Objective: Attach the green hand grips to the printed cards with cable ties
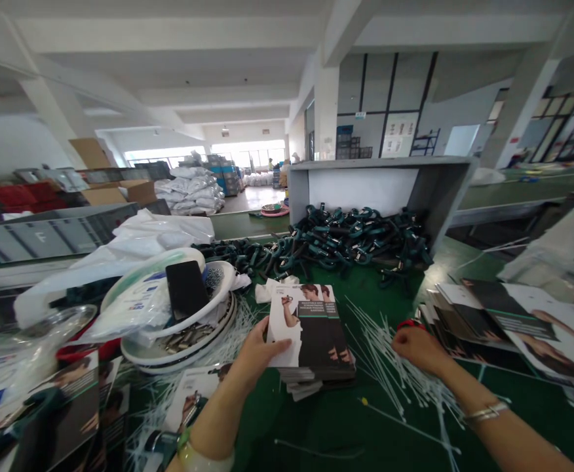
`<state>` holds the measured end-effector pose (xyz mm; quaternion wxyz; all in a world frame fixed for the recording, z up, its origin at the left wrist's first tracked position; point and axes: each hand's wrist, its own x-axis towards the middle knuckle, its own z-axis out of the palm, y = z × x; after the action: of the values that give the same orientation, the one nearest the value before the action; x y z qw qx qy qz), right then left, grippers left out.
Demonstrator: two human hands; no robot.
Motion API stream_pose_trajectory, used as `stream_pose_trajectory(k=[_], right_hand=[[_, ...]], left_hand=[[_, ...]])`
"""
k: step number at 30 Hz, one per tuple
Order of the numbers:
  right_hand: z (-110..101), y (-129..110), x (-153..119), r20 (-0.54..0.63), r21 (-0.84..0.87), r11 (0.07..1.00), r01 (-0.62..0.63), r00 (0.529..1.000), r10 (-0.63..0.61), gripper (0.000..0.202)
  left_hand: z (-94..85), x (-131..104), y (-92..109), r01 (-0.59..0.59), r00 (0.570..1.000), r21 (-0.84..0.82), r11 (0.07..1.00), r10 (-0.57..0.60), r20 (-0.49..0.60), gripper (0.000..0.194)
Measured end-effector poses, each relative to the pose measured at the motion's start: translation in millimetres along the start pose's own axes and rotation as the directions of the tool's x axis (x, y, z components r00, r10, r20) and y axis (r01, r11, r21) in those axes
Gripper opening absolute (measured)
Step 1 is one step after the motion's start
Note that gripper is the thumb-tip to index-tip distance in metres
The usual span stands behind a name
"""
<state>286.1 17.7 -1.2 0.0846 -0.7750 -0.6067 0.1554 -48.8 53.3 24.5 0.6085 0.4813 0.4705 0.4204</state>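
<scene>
My left hand (260, 347) grips the left edge of a printed card (311, 328) at the top of a stack in the middle of the green table, its thumb on the card's face. My right hand (415, 347) is closed at the right, over a spread of thin white plastic ties (390, 367). Something red (411, 323) shows just behind its fingers; whether they hold it is unclear. Between the hands and to the right, ties lie loose on the table. Behind the stack is a crumpled white piece (263, 293).
Dark green hand grips (356, 239) spill from a grey bin (299, 196) at the back. At left stand bowls of metal parts (179, 344) with a black phone (187, 290) on top. More printed cards (527, 321) lie at right and others (78, 413) at lower left.
</scene>
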Motion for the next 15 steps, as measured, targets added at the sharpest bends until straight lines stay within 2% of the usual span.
stream_pose_trajectory(k=[4, 7, 9, 11, 12, 13, 15], right_hand=[[-11, 10, -3, -0.027, 0.157, 0.987, 0.030, 0.999, -0.026, 0.025], [-20, 4, -10, -0.058, 0.312, 0.950, 0.023, 0.998, -0.005, 0.029], [-27, -10, -15, -0.016, 0.566, 0.824, 0.005, 1.000, 0.006, 0.029], [-34, -30, -20, 0.051, 0.799, 0.601, -0.023, 0.998, -0.029, 0.026], [-37, -41, -23, 0.075, 0.863, 0.505, -0.035, 0.995, -0.060, 0.026], [-38, -53, -25, 0.092, 0.893, 0.449, -0.040, 0.991, -0.095, 0.027], [-39, -77, -31, 0.116, 0.917, 0.396, -0.042, 0.980, -0.165, 0.029]], left_hand=[[-6.4, -13, -13, -0.049, 0.998, 0.023, 0.999, 0.050, -0.036, 0.068], [-3.8, -13, -19, -0.099, 0.991, 0.018, 0.995, 0.100, -0.085, 0.067], [0.6, -12, -19, -0.129, 0.987, -0.017, 0.991, 0.127, -0.097, 0.067], [5.6, -12, -17, -0.129, 0.989, -0.042, 0.991, 0.126, -0.083, 0.065], [7.7, -13, -16, -0.114, 0.991, -0.043, 0.993, 0.110, -0.077, 0.064], [9.4, -15, -14, -0.087, 0.994, -0.046, 0.995, 0.084, -0.072, 0.063], [10.7, -19, -11, -0.021, 0.998, -0.071, 0.997, 0.017, -0.054, 0.065]])
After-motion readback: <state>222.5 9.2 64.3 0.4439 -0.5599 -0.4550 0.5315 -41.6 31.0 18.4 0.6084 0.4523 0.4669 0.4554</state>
